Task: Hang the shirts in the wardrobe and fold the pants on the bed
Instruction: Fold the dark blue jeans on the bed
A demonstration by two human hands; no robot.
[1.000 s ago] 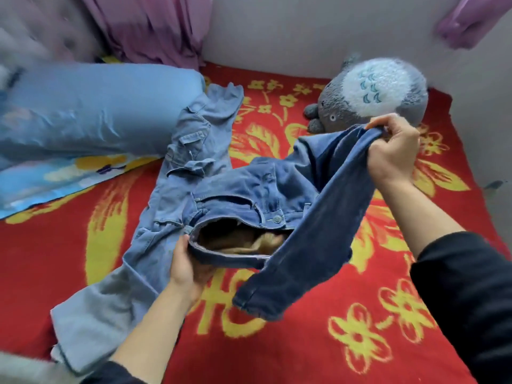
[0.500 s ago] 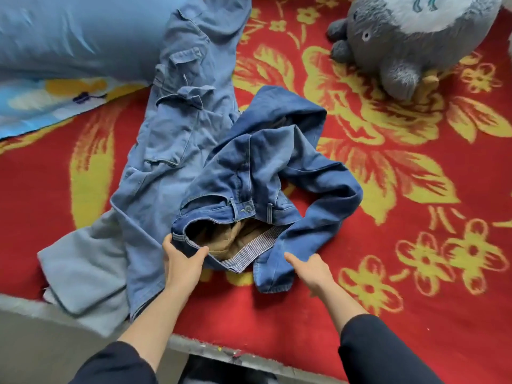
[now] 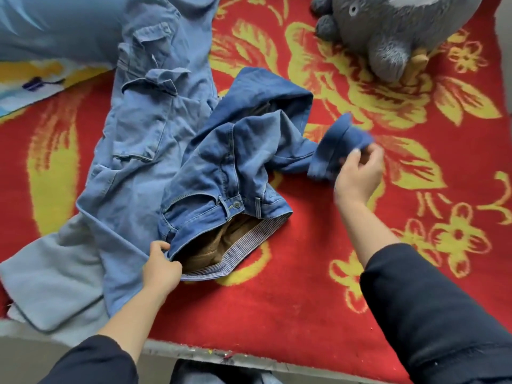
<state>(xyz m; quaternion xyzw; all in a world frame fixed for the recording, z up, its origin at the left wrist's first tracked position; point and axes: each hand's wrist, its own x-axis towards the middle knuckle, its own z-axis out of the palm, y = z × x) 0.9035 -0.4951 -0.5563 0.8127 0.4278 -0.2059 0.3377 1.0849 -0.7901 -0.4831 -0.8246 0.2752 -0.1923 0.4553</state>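
Two hands engaged, both on one garment. Left hand (image 3: 162, 268): fingers curled over waistband edge of dark blue denim jeans (image 3: 210, 167), bunched on red-and-yellow floral bed blanket (image 3: 291, 306) between hands. Right hand (image 3: 358, 173): fingertips pinching leg hem, blurred. Advice: draw hem away from waistband until leg straight, match second leg, flatten before folding. Pale blue cargo trousers (image 3: 144, 128) beyond left hand, partly under jeans. Grey plush toy (image 3: 388, 37) far beyond right hand. Legible writing: none; waistband button unreadable.
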